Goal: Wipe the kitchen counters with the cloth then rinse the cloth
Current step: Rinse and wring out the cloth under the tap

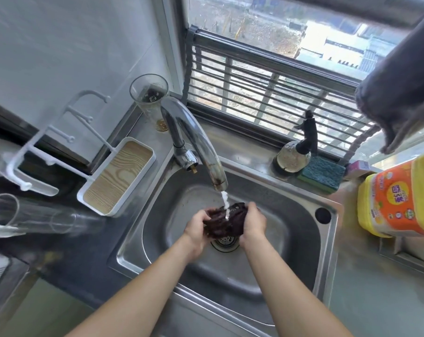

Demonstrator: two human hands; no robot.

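Observation:
A dark, bunched-up cloth [226, 221] is held over the steel sink [300, 215], just above the drain [225, 241]. My left hand [196, 227] grips its left side and my right hand [254, 221] grips its right side. Water [225, 203] runs from the curved chrome faucet [194, 139] straight onto the cloth. The dark counter [79, 259] lies to the left of the sink.
A white tray with a wood-grain base [117, 176] and a rack stand left of the sink. A tall glass [149, 98] stands behind the faucet. A soap dispenser [296, 152], a green sponge [322, 175] and a yellow-orange bottle [398, 198] are at the right. A grey towel [400, 88] hangs above.

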